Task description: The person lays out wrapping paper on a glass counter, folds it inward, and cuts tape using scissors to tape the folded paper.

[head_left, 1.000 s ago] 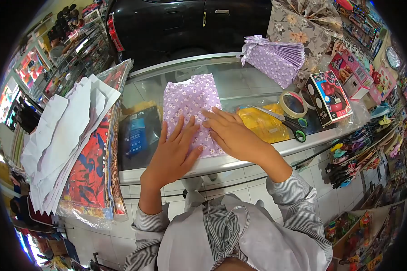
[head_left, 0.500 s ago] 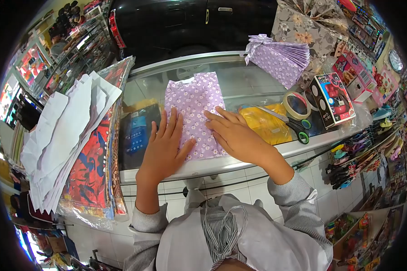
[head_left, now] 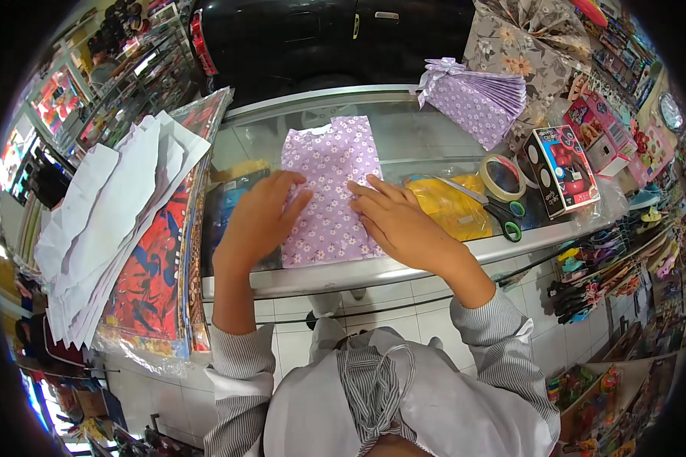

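A flat purple paper piece with white flowers (head_left: 331, 183) lies on the glass counter, its top edge uneven. My left hand (head_left: 258, 213) is at its left edge, thumb and fingers apart, with the fingertips near the paper's side. On the paper's right side rests my right hand (head_left: 408, 225), palm down, fingers spread a little and holding nothing. To the right of that hand lie scissors with black and green handles (head_left: 503, 217), over a yellow packet (head_left: 453, 209). A roll of tape (head_left: 501, 177) is just beyond the scissors.
White paper sheets (head_left: 114, 221) lie over plastic-wrapped prints (head_left: 149, 286) at the left. A pleated purple paper item with a bow (head_left: 472, 99) is at the back right, near a boxed toy (head_left: 560, 171). The counter's metal edge (head_left: 320, 280) runs along the front.
My left hand has moved left and up, off the paper's lower part to its left edge, its fingers now turned inward. The right hand stays on the paper's right side. The view has shifted slightly.
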A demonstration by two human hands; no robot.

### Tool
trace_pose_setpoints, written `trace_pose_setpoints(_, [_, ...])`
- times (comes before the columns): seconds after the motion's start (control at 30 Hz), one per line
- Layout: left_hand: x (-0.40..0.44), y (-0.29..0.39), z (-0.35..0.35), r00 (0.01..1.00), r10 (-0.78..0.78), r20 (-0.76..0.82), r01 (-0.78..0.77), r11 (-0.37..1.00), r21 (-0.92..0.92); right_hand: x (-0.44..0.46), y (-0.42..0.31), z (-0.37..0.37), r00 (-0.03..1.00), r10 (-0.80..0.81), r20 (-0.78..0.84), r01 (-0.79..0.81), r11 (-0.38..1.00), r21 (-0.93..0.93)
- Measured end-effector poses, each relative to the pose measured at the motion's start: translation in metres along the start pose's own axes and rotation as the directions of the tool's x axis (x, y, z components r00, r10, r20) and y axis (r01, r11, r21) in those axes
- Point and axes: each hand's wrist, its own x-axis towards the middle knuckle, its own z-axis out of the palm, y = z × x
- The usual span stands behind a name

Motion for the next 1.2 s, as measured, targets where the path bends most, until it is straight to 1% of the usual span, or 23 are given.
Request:
trace_pose_setpoints(0.03, [0.006, -0.001, -0.002, 1.000, -0.024, 0.006, 0.025, 1.000, -0.013, 0.000, 0.001, 0.001, 1.000, -0.016, -0.016, 0.015, 1.000, -0.015])
trace_pose_setpoints(0.1, [0.014, 0.007, -0.006, 0.999, -0.041, 0.003, 0.041, 0.995, 0.095, 0.000, 0.003, 0.003, 0.998, -0.049, -0.047, 0.047, 0.998, -0.044])
trace_pose_setpoints(0.23, [0.026, 0.013, 0.003, 0.996, -0.087, -0.031, 0.092, 0.961, 0.261, 0.000, 0.002, 0.004, 0.998, -0.044, -0.052, 0.042, 0.999, -0.033])
trace_pose_setpoints(0.43, [0.032, 0.013, 0.008, 0.993, -0.089, -0.082, 0.110, 0.949, 0.295, 0.000, 0.000, 0.003, 0.998, -0.036, -0.050, 0.035, 0.999, -0.026])
trace_pose_setpoints(0.7, [0.044, 0.018, 0.007, 0.993, -0.114, -0.021, 0.112, 0.901, 0.419, 0.000, 0.000, 0.002, 1.000, 0.000, -0.010, 0.000, 1.000, -0.016])
trace_pose_setpoints(0.83, [0.045, 0.017, 0.007, 0.993, -0.115, -0.008, 0.108, 0.904, 0.413, -0.001, 0.002, 0.005, 0.997, -0.042, -0.064, 0.039, 0.998, -0.043])
trace_pose_setpoints(0.93, [0.046, 0.014, 0.016, 0.999, 0.013, -0.029, 0.004, 0.858, 0.514, -0.001, 0.003, 0.005, 0.997, -0.043, -0.060, 0.040, 0.998, -0.047])
trace_pose_setpoints(1.03, [0.045, 0.014, 0.024, 0.995, 0.087, -0.043, -0.048, 0.828, 0.559, -0.001, 0.003, 0.005, 0.999, -0.029, -0.044, 0.027, 0.999, -0.036])
trace_pose_setpoints(1.13, [0.045, 0.007, 0.022, 0.993, 0.116, -0.022, -0.084, 0.821, 0.565, -0.001, 0.001, 0.003, 1.000, -0.003, -0.023, 0.003, 1.000, -0.002])
trace_pose_setpoints(1.2, [0.046, 0.003, 0.014, 0.996, 0.081, 0.049, -0.095, 0.844, 0.528, -0.001, 0.001, 0.003, 1.000, -0.003, -0.030, 0.003, 1.000, 0.007])
